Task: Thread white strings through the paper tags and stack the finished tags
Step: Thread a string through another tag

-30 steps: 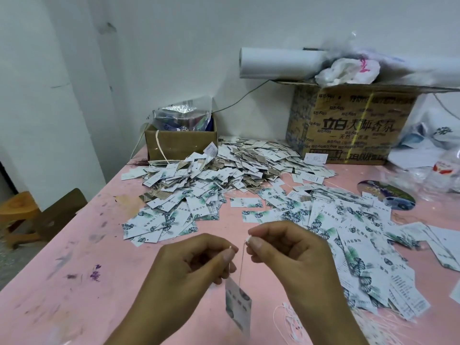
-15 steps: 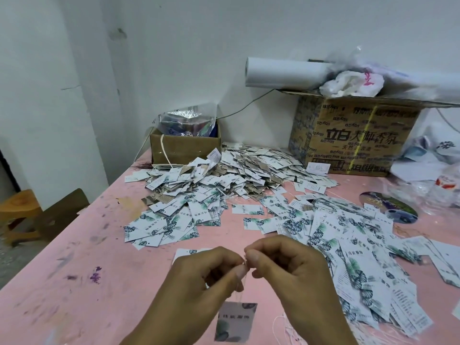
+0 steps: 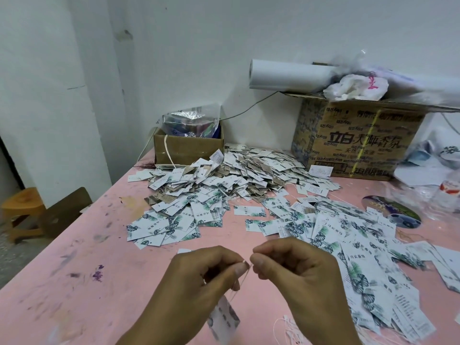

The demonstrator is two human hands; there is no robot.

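White string (image 3: 246,273) pinched by left hand (image 3: 206,277), right hand (image 3: 298,270); tag (image 3: 224,319) dangles over pink table (image 3: 104,235).

Matt printed paper tags (image 3: 249,170) spread before the large cardboard box (image 3: 358,140), whose brown surface looks dull. On top of it lies a smooth white paper roll (image 3: 286,74). Left of it, a smaller cardboard box (image 3: 186,151) holds a glossy, crinkled plastic bag (image 3: 191,123). The pink table (image 3: 74,282) beneath looks matt (scuffed, paint-stained). The string (image 3: 245,277) is thin white fibre.

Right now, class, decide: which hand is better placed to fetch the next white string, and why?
Probably the right hand: the loose white strings lie just beside its wrist, while the left hand is farther off and has the threaded tag hanging under it.
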